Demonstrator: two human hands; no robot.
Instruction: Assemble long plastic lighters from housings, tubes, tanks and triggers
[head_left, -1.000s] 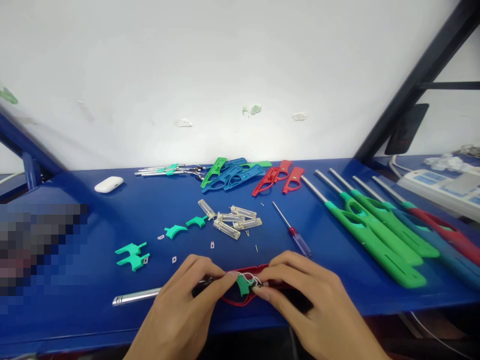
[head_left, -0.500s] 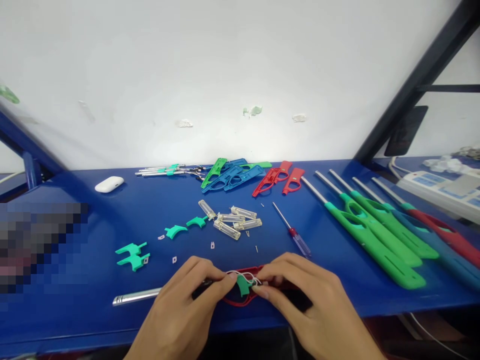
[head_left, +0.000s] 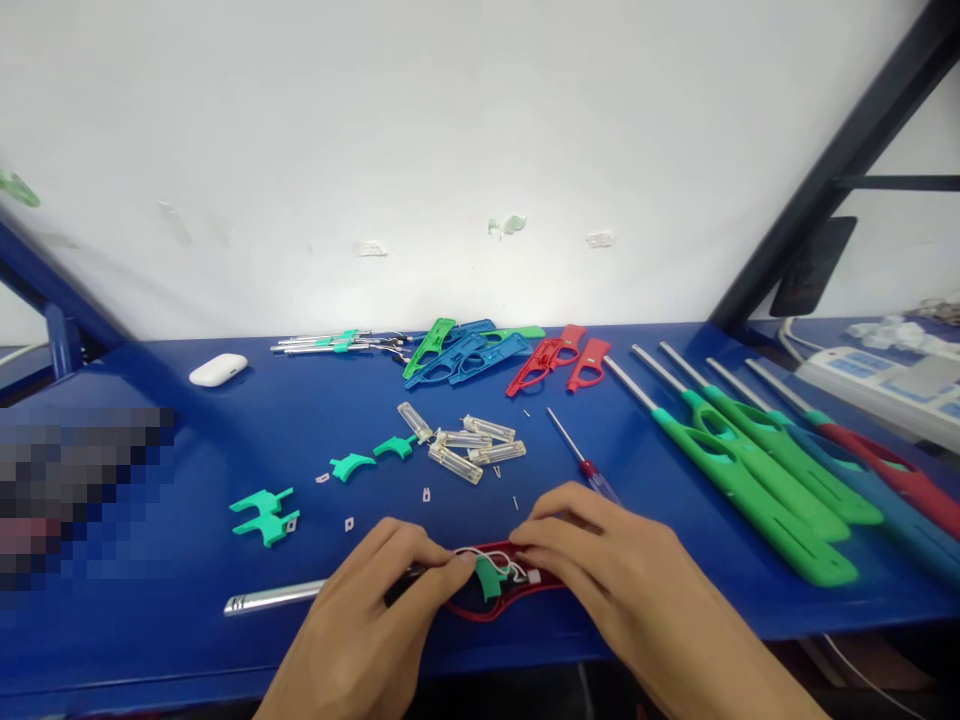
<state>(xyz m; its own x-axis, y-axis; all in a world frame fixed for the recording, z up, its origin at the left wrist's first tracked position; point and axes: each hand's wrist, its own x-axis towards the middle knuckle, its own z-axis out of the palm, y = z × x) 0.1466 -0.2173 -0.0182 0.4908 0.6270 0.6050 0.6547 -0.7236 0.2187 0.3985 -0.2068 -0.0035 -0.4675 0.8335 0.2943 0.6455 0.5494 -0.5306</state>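
Observation:
Near the table's front edge lies a red lighter half-shell [head_left: 517, 594], its inside facing up. A green trigger [head_left: 490, 580] sits in it, with white wires [head_left: 489, 553] looping over the trigger towards a small white part [head_left: 533, 577]. My left hand [head_left: 367, 620] is closed on the shell's left end, thumb and forefinger pinching beside the trigger. From that end a silver tube [head_left: 276, 596] sticks out to the left. My right hand [head_left: 630, 570] has its fingers closed at the shell's right part, by the far rim. Its fingertips are partly hidden.
Behind lie clear fuel tanks [head_left: 457, 463], green triggers [head_left: 351, 465], tiny screws [head_left: 515, 502] and a screwdriver [head_left: 574, 440]. Further back are coloured half-shells [head_left: 487, 355], metal tubes [head_left: 322, 345] and a white case [head_left: 218, 370]. Several long lighters [head_left: 757, 495] lie at right.
My right hand has moved slightly up and right from the wires by the trigger, and turned. The white part and more of the shell's inside now show. My left hand stays put.

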